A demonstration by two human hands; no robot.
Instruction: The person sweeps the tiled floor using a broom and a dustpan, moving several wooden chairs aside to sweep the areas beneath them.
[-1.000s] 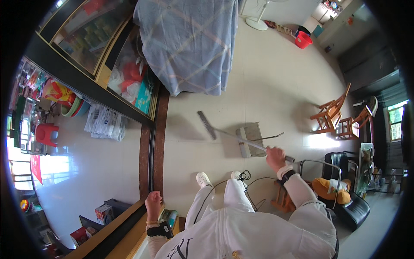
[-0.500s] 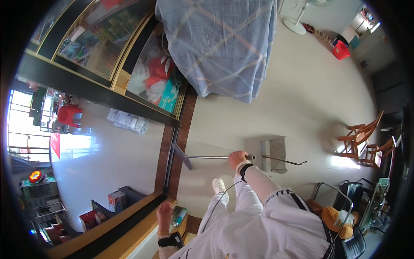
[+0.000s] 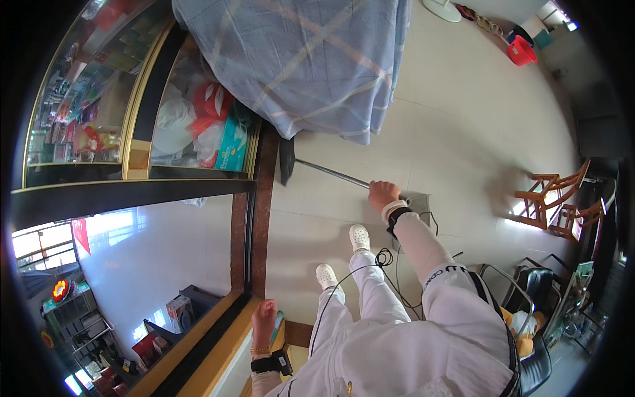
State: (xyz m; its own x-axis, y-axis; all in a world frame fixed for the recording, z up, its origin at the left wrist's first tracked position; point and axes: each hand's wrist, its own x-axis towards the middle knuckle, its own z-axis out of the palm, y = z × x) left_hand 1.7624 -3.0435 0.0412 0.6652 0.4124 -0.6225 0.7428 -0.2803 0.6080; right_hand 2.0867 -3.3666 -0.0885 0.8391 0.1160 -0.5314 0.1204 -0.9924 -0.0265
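My right hand (image 3: 383,194) is closed around the metal handle of a broom (image 3: 331,173). Its dark, narrow head (image 3: 287,161) rests on the floor beside the brown door sill, just below the hanging cloth. Partly hidden behind my right hand and forearm is a grey dustpan (image 3: 418,204) with a thin metal handle. At lower left my left hand (image 3: 264,319) is curled into a fist with nothing visible in it, above a wooden ledge. Both wrists wear black bands.
A blue checked cloth (image 3: 311,59) drapes over something tall ahead. Glass cabinets (image 3: 86,119) stand at left, above a sliding-door track (image 3: 241,245). Wooden chairs (image 3: 552,195) and a black chair (image 3: 536,284) are at right. A cable (image 3: 383,258) loops near my legs.
The broom head has moved forward along the sill toward the cloth, and its handle now slants. My view has shifted; both my shoes now show. The dustpan is more covered by my right arm.
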